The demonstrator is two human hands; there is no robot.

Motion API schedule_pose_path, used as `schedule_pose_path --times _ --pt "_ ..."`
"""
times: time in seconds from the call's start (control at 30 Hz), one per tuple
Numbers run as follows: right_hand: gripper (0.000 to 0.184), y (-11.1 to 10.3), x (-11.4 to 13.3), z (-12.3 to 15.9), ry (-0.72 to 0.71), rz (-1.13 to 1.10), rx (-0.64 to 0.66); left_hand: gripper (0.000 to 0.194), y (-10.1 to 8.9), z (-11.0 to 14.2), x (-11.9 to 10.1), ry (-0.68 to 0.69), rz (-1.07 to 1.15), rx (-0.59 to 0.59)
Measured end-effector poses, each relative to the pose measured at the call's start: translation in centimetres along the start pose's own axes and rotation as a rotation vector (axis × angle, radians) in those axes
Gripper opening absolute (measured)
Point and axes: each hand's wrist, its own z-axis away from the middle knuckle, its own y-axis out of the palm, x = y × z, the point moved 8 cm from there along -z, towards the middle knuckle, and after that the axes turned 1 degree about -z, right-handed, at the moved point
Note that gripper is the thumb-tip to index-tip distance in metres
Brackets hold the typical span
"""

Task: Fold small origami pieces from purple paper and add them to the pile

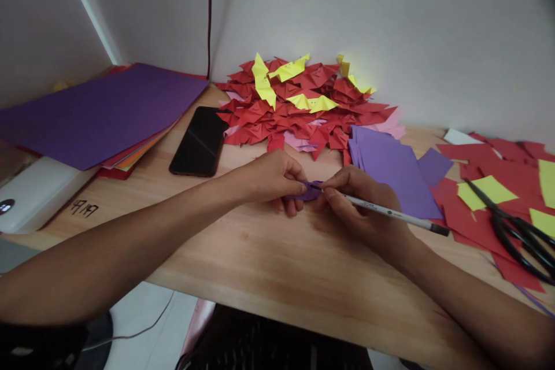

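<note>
Between the fingers of my left hand (280, 179) is a small piece of folded purple paper (311, 191), mostly hidden by both hands. My right hand (362, 199) grips a white pen (390, 211) with a dark end, its tip against the purple paper. Behind both hands lies a heap of red folded paper bats (318, 76), with a few yellow paper bats (313, 104) on top. A stack of purple paper sheets (390, 167) rests just beyond my right hand.
A black phone (198, 141) lies left of the heap. Large purple sheets (108, 107) rest over a white device (41, 193) at far left. On the right, black-handled scissors (515, 228) lie across red paper pieces (466, 217). A wall stands behind the table (260, 260).
</note>
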Motion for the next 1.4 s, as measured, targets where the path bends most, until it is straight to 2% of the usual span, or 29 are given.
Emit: schedule_pose_path --times 1.1,1.4 --pt "0.007 0.04 -0.29 0.08 0.017 0.016 0.012 0.011 0.0 0.07 -0.12 -0.009 0.001 -0.001" --pt "0.009 -0.8 -0.44 0.18 0.035 0.003 -0.058 0.009 -0.13 0.11 -0.14 -0.041 -0.001 -0.021"
